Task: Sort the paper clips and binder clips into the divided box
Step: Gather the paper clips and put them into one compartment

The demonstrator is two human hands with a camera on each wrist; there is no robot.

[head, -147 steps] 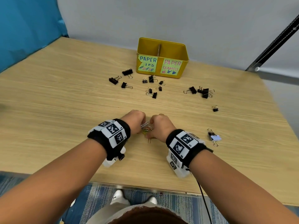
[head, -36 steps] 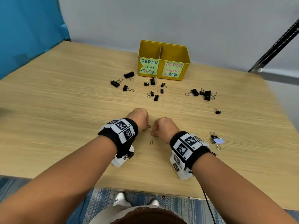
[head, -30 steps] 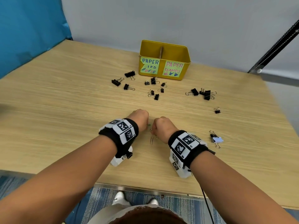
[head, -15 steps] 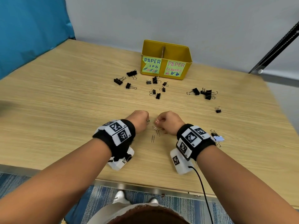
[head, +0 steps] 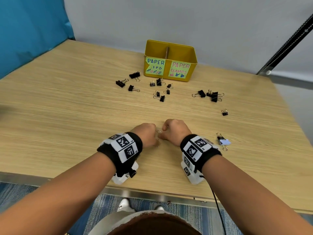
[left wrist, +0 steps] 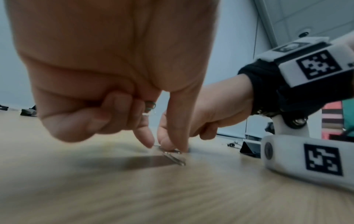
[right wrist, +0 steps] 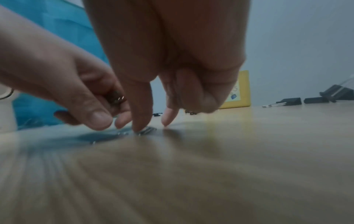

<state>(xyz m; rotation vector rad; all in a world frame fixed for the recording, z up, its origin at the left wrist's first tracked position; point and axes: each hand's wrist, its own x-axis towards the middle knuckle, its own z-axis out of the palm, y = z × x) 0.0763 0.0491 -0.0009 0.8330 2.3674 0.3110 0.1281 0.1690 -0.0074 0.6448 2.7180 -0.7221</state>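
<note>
My left hand (head: 154,137) and right hand (head: 163,135) meet knuckle to knuckle at the table's near middle. The left hand's curled fingers (left wrist: 118,109) hold several paper clips (left wrist: 150,106), while its forefinger and thumb (left wrist: 181,128) point down at a silver paper clip (left wrist: 173,156) lying flat. The right thumb (right wrist: 141,106) and forefinger (right wrist: 169,116) pinch at a paper clip (right wrist: 146,130) on the wood. The yellow divided box (head: 170,51), labelled for clips on the left and clamps on the right, stands at the far middle.
Black binder clips (head: 159,92) lie scattered in front of the box, with a group (head: 212,96) further right and one (head: 224,113) alone. A binder clip holding a pale blue tag (head: 224,141) lies just right of my right wrist. The table's front edge (head: 152,195) is close behind both wrists.
Both hands have drawn together over the loose paper clips that lay between them half a second ago; those clips are now mostly covered by the fingers.
</note>
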